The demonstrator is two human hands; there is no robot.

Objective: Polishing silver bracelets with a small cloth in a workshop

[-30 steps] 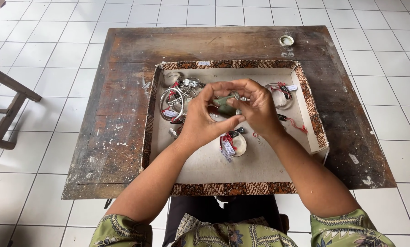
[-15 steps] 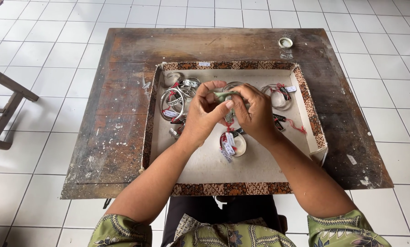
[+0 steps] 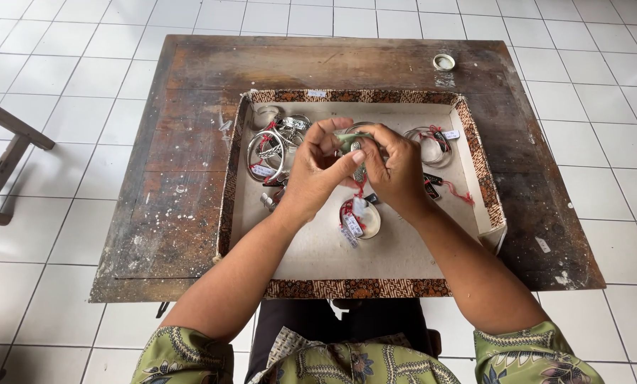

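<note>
Both of our hands meet over the middle of the shallow tray (image 3: 236,171), which sits on the worn wooden desk (image 3: 190,71). Our left hand (image 3: 317,171) and right hand (image 3: 396,171) pinch a small greenish piece (image 3: 348,140) between thumbs and fingertips, a red thread (image 3: 359,188) hanging from it; its exact shape is hidden by our fingers. Silver bangles (image 3: 267,153) with paper tags lie toward the tray's far left corner, another bangle (image 3: 426,146) toward its far right. A tagged ring (image 3: 361,219) lies below our hands. A small white cap (image 3: 444,62) rests near the desk's far right corner.
</note>
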